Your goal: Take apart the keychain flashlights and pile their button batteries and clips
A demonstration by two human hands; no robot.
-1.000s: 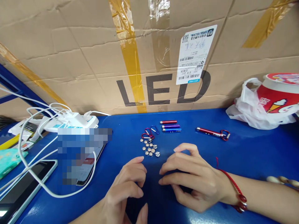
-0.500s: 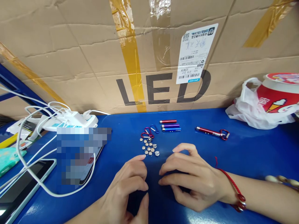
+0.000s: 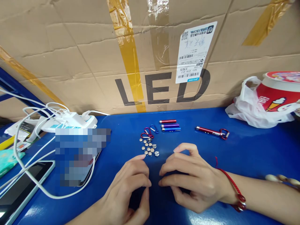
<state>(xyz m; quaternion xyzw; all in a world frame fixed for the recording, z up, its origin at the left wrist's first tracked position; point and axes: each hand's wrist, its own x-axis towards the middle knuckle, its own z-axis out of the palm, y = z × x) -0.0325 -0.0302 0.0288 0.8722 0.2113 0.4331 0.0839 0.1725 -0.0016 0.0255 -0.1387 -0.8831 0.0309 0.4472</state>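
Note:
My left hand point(image 3: 131, 184) rests low over the blue table with loosely curled fingers, and its thumb tip is close to a bent finger; I see nothing held. One fingertip is just below a cluster of silver button cells point(image 3: 148, 149). To its right, my right hand point(image 3: 192, 178) is bent at the knuckles with fingers apart, holding nothing. Small clear-and-silver pieces point(image 3: 157, 153) lie at the cluster's right side. Red and blue carabiners point(image 3: 154, 129) are behind it. A red tube point(image 3: 167, 121), a purple tube point(image 3: 170, 126) and a blue tube point(image 3: 171, 129) lie side by side.
A red penlight point(image 3: 208, 131) with a carabiner lies at right, before a red-and-white tub point(image 3: 276, 93) in a plastic bag. At left are a power strip point(image 3: 70, 120), white cables, a partly blurred phone point(image 3: 90, 168) and a tablet point(image 3: 28, 181). A cardboard box point(image 3: 93, 62) stands behind.
The thumb and bent finger of my left hand have come closer together. My right hand and the small parts stay put; the view has shifted slightly.

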